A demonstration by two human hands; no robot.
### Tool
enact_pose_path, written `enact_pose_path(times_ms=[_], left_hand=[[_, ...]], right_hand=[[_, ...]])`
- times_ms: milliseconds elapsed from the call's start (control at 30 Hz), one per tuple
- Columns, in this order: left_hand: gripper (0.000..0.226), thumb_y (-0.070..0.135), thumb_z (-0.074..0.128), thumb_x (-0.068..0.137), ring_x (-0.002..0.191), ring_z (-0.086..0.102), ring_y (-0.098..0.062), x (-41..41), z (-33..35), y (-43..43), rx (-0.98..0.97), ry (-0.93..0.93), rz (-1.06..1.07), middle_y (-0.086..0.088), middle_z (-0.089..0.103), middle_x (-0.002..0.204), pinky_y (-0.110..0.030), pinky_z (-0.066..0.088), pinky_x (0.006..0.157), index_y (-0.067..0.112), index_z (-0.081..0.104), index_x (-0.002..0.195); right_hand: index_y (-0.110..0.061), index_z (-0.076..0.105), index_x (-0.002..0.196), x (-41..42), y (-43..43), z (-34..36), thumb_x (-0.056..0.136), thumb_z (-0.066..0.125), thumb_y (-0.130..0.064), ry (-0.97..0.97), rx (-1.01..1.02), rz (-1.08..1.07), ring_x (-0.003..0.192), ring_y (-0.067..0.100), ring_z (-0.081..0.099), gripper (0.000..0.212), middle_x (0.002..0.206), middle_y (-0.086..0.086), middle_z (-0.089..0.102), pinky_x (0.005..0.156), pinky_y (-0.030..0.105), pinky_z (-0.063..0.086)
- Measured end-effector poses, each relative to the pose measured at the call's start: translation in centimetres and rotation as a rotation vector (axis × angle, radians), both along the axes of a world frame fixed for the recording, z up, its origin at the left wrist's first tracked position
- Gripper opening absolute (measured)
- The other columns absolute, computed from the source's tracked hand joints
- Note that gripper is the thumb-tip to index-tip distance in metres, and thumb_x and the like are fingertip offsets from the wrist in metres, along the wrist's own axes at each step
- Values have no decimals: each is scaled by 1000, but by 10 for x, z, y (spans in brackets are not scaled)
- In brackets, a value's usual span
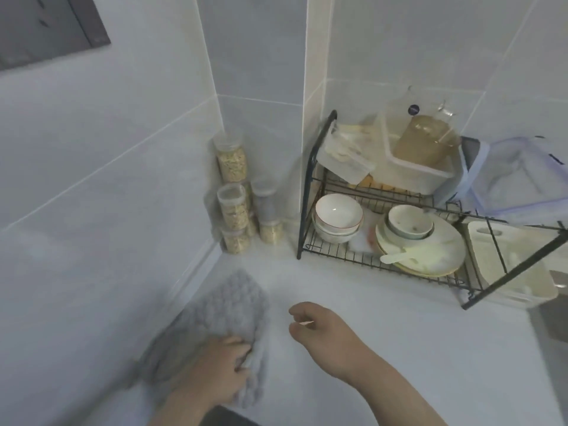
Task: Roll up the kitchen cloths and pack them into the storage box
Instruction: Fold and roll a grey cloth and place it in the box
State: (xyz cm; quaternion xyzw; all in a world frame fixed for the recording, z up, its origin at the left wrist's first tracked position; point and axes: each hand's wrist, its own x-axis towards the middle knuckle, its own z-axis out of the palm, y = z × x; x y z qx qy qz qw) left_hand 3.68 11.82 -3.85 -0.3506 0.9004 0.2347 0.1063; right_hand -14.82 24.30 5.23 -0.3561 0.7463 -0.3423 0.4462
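A grey, nubby kitchen cloth point(224, 305) lies on the white counter near the left wall, blurred by motion. My left hand point(219, 368) sits on its near part, fingers curled into the cloth's right edge and gripping it. My right hand point(319, 330) hovers to the right of the cloth, apart from it, fingers loosely curled and holding nothing. A clear plastic box with blue clips point(519, 179) stands at the far right behind the rack; a white box point(510, 269) sits under the rack's right end.
A black wire dish rack point(310, 192) holds bowls point(338, 216), plates point(430, 250) and white containers point(412, 167). Several clear jars of grain point(233, 207) are stacked in the tiled corner. The counter's right edge drops off at the far right.
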Motion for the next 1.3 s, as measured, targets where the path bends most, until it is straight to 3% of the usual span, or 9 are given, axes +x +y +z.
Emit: enact_pose_path(times_ms=[100,300,400,567,767,933,1100,1200,1300], left_hand=[[36,45,54,82,106,52,-6,-28,-9,2,52,132,-45,18,60,113,-23,39,93,28,64,112],[17,32,62,87,93,64,1,-67,-24,9,382,302,61,20,68,98,-21,49,87,43,65,99],[29,30,60,89,102,63,-8,-71,-31,-24,87,325,167,10,66,112,-25,48,88,28,64,118],[39,58,55,82,94,54,-19,-72,-44,-65,-239,-70,115,1,53,102,-33,47,80,22,57,100],[26,23,63,86,64,40,-11,-71,-48,-69,-125,203,107,2,45,75,-29,28,54,19,43,71],[12,26,62,91,79,48,-12,-65,-46,-59,11,544,71,4,51,88,-28,37,69,20,53,96],[6,19,66,88,83,57,-10,-64,-23,-22,39,726,-77,6,64,91,-22,42,71,24,65,92],[13,17,69,85,79,63,-9,-64,0,2,75,739,-192,5,70,86,-27,48,76,29,69,84],[14,15,71,83,80,67,-7,-66,26,30,52,680,-352,8,73,84,-25,52,78,29,74,85]], right_hand=[[-30,53,128,2,-2,-22,95,51,-30,10,13,-30,104,2,54,32,121,-17,51,79,10,39],[-21,66,96,-25,3,-73,91,52,-16,118,-32,-166,74,19,60,15,98,-2,68,61,16,44],[-16,67,94,-44,-6,-96,91,51,-16,380,-54,-272,80,17,59,17,91,-8,64,65,16,44],[-10,44,65,-59,-36,-122,91,46,-44,597,157,-110,72,25,49,43,67,3,49,55,30,36],[-13,47,82,-43,-36,-136,84,54,-16,611,58,-92,72,19,51,8,77,0,50,52,27,38],[-9,57,95,-42,10,-128,81,66,-3,63,-246,-293,87,33,67,17,96,17,67,81,47,57],[-5,69,95,-34,65,-108,89,62,-22,-9,-319,-271,90,29,68,19,94,10,73,89,39,54],[-14,62,113,-24,81,-93,89,64,-28,124,-363,-348,89,17,64,28,103,0,67,97,39,49],[-31,29,148,-10,84,-74,84,69,-24,582,-362,-149,138,9,32,76,151,-7,32,110,24,27]])
